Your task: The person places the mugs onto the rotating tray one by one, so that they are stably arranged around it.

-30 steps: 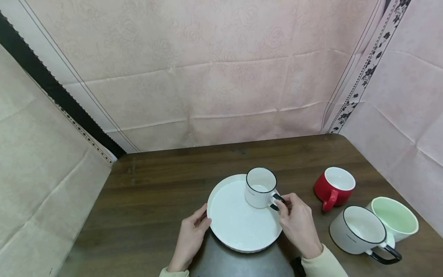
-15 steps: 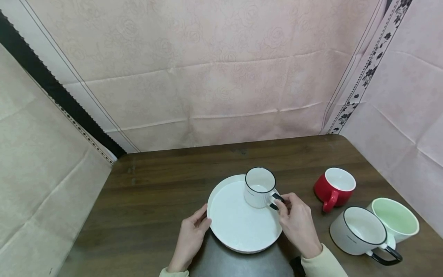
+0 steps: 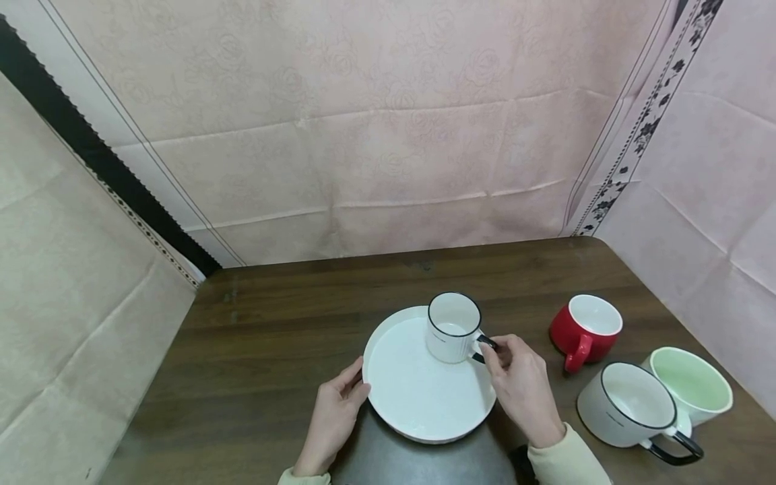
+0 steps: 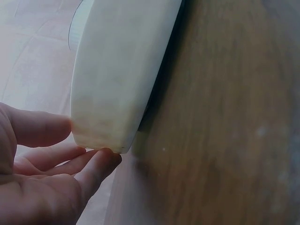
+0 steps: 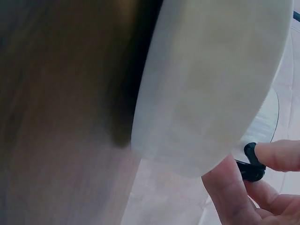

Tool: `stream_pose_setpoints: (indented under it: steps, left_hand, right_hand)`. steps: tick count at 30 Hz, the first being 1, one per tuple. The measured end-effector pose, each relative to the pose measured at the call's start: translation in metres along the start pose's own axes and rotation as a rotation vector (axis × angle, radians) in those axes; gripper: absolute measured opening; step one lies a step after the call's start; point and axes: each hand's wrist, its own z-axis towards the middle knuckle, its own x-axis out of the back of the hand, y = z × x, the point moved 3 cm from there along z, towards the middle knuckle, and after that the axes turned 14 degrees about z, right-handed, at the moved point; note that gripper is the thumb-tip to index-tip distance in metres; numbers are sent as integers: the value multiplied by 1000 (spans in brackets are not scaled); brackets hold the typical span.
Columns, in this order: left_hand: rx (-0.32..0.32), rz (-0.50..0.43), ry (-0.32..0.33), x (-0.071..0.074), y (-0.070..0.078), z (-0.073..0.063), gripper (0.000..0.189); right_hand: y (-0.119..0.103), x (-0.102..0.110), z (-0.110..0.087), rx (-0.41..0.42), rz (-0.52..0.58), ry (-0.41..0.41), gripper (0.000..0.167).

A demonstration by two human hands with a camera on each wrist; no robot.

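the right hand (image 3: 520, 387) is closed narrowly on the black-and-white handle (image 3: 486, 341) of a small white mug (image 3: 448, 345), pinching it between thumb and fingers. the mug stands upright, its dark rim facing up, over the far right part of a thick white disc (image 3: 424, 404). the left hand (image 3: 336, 407) is spread wide at the left side of the disc, its thumb and fingertips touching the rim from outside; the left wrist view shows the thumb at the upper edge and the other fingertips against the side wall. pale sleeves (image 3: 570, 458) show at both wrists. a grey surface (image 3: 424, 468) lies at the near side, below the disc.

to the right, well apart from the disc, a red mug (image 3: 583, 333) with a white inside stands upright on the brown wooden table (image 3: 273, 350), its handle toward the near side. nearer and farther right is a larger white mug (image 3: 630, 412) with a black handle, partly hiding a pale green cup (image 3: 691, 384) just beside it; whether those two touch i cannot tell. beyond the table hangs a creased pinkish cloth (image 3: 394, 135), with a black strip (image 3: 103, 155) on the left and a floral border (image 3: 645, 128) on the right.
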Motion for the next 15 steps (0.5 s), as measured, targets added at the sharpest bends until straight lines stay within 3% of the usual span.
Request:
stream_pose_setpoints:
  steps: [9,15]
  left_hand:
    - [5,10,10,0,0,0,49]
    - [7,9,13,-1,0,0,49]
  right_hand:
    - [4,0,4,12,2,-3,23]
    - [5,2,5,-25,13,-24,31]
